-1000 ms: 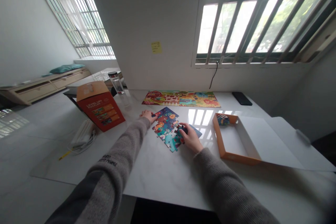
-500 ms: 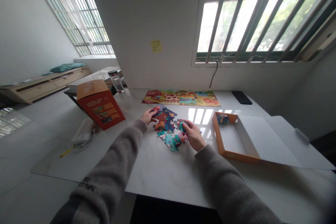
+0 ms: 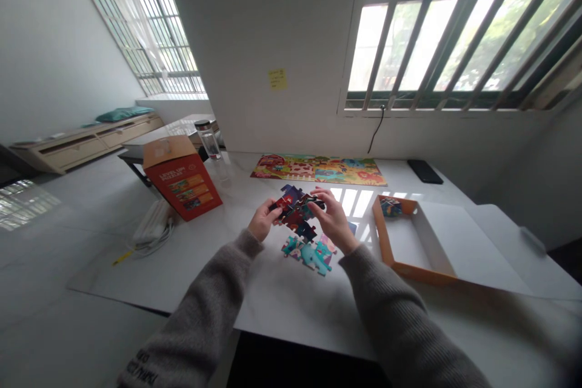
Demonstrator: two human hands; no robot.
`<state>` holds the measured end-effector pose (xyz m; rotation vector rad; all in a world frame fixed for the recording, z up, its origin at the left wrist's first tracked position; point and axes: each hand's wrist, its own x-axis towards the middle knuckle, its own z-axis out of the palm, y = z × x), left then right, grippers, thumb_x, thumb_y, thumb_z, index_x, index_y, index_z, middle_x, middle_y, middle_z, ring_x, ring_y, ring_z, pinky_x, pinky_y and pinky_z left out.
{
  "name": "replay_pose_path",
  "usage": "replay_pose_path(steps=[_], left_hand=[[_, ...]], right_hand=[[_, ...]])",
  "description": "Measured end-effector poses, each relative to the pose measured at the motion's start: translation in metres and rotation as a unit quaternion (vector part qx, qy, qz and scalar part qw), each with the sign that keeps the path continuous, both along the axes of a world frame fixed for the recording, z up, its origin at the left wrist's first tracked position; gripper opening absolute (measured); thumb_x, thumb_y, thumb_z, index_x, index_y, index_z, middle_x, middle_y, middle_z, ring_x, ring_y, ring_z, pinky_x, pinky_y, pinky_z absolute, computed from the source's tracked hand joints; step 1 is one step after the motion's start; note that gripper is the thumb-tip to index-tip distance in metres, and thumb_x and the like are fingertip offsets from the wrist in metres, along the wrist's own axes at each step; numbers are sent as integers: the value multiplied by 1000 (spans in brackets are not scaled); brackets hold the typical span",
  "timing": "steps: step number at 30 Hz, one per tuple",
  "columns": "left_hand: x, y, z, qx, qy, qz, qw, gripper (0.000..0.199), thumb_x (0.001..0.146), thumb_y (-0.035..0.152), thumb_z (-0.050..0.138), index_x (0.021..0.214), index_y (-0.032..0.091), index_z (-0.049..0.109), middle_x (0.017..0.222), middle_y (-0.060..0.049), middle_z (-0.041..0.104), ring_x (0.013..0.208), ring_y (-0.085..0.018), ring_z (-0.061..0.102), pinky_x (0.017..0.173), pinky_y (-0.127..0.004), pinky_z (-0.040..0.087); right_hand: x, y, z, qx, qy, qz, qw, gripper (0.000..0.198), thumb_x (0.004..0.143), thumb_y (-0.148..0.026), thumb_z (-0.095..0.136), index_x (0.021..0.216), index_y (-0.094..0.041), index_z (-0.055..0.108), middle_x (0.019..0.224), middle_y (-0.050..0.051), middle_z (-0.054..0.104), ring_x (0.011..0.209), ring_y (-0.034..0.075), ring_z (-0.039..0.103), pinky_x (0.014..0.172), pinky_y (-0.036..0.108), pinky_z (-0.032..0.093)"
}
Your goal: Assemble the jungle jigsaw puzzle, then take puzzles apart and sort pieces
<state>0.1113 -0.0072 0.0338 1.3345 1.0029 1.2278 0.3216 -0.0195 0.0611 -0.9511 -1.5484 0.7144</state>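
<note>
A joined section of dark jigsaw puzzle [image 3: 295, 209], with red and purple areas, is held up off the table between my hands. My left hand [image 3: 262, 218] pinches its left edge. At its right side my right hand [image 3: 335, 221] is closed, thumb and fingers on a puzzle piece [image 3: 313, 203]; whether that piece is joined to the section I cannot tell. Below them a teal jigsaw section [image 3: 310, 254] lies flat on the white table [image 3: 277, 297]. Part of a pink and blue piece shows beside my right wrist.
An assembled puzzle strip [image 3: 318, 170] lies along the wall. An orange-edged box tray [image 3: 384, 236] with puzzle pieces [image 3: 391, 207] in its corner stands right. A red puzzle box [image 3: 191, 191], power strip [image 3: 154, 224] and glass bottle [image 3: 209, 140] are left. A black phone [image 3: 425, 171] lies back right.
The dark section has been lifted and tilted, coming apart from the teal section, which stays on the table. My left hand has moved in closer to my right. The view has shifted slightly left.
</note>
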Motion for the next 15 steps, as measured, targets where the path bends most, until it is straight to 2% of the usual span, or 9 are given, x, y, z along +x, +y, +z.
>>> replay_pose_path(steps=[2, 4, 6, 9, 11, 15], left_hand=[[1, 1, 1, -2, 5, -8, 1000, 35, 75, 50, 64, 84, 20, 48, 79, -1, 63, 62, -13, 59, 54, -24, 47], [1, 0, 2, 14, 38, 13, 999, 34, 78, 51, 62, 85, 21, 48, 76, 0, 62, 59, -13, 58, 53, -24, 47], [1, -3, 2, 58, 103, 92, 989, 29, 81, 49, 61, 85, 22, 49, 73, 0, 61, 62, -15, 59, 55, -25, 48], [-2, -3, 0, 122, 180, 235, 947, 23, 85, 42, 59, 83, 22, 49, 72, 0, 60, 69, -16, 61, 66, -27, 51], [-4, 3, -3, 117, 154, 260, 946, 22, 85, 42, 57, 82, 22, 48, 74, 0, 61, 72, -17, 62, 69, -28, 53], [0, 16, -7, 24, -20, 208, 978, 28, 79, 45, 59, 84, 21, 46, 78, -1, 63, 68, -16, 65, 58, -27, 54]], right_hand=[[-2, 9, 3, -39, 8, 66, 997, 29, 86, -49, 61, 91, -21, 62, 105, 7, 66, 97, 21, 62, 82, 33, 51], [-5, 16, 2, -77, 12, 87, 993, 31, 85, -51, 61, 91, -20, 60, 84, 2, 64, 74, 16, 59, 66, 28, 49], [-8, 22, 0, -74, 10, 47, 996, 32, 84, -52, 62, 87, -20, 58, 70, -2, 57, 63, 13, 51, 58, 26, 44], [-7, 28, 2, -52, 31, -14, 998, 33, 83, -52, 63, 84, -20, 56, 68, -3, 52, 61, 12, 46, 57, 25, 41], [-4, 31, 5, -58, 53, -1, 997, 35, 83, -54, 63, 86, -20, 57, 70, -2, 53, 62, 12, 47, 57, 24, 42], [-3, 33, 9, -84, 72, 72, 991, 36, 83, -54, 62, 90, -19, 57, 74, -1, 57, 65, 12, 51, 59, 23, 43]])
